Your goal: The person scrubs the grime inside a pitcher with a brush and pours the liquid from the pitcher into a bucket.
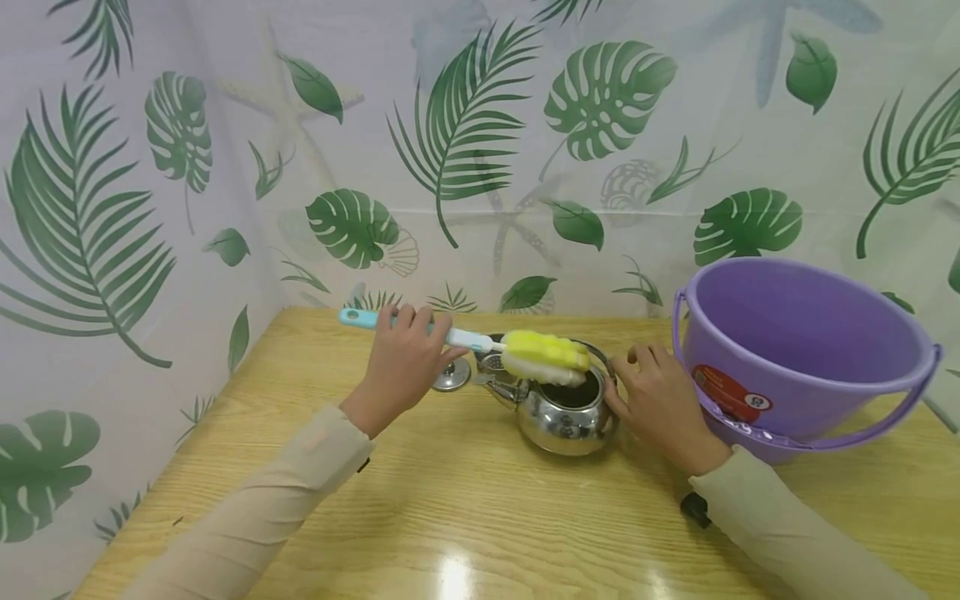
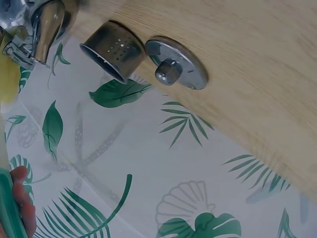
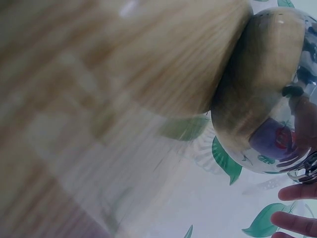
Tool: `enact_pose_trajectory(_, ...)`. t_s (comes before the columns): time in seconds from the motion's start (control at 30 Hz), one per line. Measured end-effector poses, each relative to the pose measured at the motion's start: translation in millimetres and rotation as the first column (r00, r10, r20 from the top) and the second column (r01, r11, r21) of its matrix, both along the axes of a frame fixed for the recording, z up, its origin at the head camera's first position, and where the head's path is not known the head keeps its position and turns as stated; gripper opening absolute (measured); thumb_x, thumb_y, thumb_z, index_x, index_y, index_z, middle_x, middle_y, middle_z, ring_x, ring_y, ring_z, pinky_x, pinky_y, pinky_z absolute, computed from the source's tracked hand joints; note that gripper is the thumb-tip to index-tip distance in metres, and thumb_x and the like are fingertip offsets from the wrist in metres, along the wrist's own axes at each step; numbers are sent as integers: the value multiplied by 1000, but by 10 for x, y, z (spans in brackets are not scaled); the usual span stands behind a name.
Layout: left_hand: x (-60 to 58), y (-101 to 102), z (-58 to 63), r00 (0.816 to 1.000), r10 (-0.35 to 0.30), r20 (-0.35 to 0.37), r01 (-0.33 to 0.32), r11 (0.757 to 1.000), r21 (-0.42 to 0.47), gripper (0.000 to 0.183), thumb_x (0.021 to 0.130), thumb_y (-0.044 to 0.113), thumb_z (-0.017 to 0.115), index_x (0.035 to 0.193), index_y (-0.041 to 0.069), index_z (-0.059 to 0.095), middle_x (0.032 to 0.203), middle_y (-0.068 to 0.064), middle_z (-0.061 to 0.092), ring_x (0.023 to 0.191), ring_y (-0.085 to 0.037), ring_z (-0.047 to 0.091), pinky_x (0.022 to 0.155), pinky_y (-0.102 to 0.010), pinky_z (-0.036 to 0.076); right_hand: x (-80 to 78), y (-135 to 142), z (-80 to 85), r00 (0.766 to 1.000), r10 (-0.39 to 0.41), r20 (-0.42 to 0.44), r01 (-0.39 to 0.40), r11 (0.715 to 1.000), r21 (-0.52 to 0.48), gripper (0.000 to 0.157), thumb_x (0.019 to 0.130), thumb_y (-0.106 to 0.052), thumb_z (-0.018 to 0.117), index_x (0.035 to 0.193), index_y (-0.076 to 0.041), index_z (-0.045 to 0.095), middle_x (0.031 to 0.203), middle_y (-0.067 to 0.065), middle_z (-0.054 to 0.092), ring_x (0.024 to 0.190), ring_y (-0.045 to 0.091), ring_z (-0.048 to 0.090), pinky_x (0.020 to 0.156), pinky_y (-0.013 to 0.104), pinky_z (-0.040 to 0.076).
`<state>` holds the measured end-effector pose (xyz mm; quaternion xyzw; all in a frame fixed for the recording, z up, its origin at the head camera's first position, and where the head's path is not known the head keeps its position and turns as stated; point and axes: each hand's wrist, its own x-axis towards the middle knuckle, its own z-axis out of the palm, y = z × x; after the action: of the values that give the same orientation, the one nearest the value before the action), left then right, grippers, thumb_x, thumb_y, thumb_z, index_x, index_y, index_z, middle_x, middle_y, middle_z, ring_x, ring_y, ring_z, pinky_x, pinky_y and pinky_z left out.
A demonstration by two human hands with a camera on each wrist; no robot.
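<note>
My left hand [image 1: 405, 354] grips a bottle brush by its blue-and-white handle [image 1: 468, 339]. The brush's yellow-and-white sponge head [image 1: 543, 354] reaches over the round mouth of a shiny steel teapot [image 1: 566, 425], its tip at the opening. At the teapot's right side, my right hand [image 1: 652, 400] holds the raised handle low down with thumb and fingers. Several of its fingers [image 3: 297, 223] show near the handle's joint in the right wrist view. Left of the teapot lie a steel lid [image 2: 181, 64] with a round knob and a perforated strainer cup [image 2: 113, 49].
A large purple bucket [image 1: 802, 400] with a red label stands just right of my right hand. The wooden table [image 1: 420, 517] ends at the back and left against a white curtain [image 1: 337, 150] printed with green leaves.
</note>
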<state>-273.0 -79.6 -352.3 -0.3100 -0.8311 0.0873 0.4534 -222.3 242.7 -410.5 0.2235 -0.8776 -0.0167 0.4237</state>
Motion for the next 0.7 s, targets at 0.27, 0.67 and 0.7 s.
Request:
enact_pose_trajectory(0.27, 4, -40, -74, 1000, 17, 10, -17, 1000, -15, 43, 84, 52, 62, 88, 9, 58, 75, -6, 58, 69, -23, 54, 68, -36, 42, -4, -4, -1, 1000, 8, -6, -8, 1000, -7, 21, 79, -20, 54, 82, 0, 61, 76, 19, 54, 69, 34, 50, 57, 42, 43)
enact_pose_trajectory(0.67, 70, -43, -166, 988, 23, 153, -38, 995, 96, 40, 86, 48, 61, 81, 9, 52, 69, -5, 53, 67, -24, 53, 68, -39, 43, -12, -2, -6, 1000, 2, -5, -2, 1000, -4, 20, 79, -19, 56, 83, 0, 62, 76, 19, 55, 70, 35, 50, 57, 42, 43)
enact_pose_trajectory(0.7, 73, -45, -172, 987, 23, 158, -40, 994, 102, 40, 86, 48, 61, 82, 9, 52, 69, -5, 53, 67, -24, 53, 68, -39, 43, -12, -3, -7, 1000, 2, -6, -2, 1000, -5, 20, 78, -19, 56, 83, 0, 62, 76, 19, 55, 70, 35, 50, 57, 43, 44)
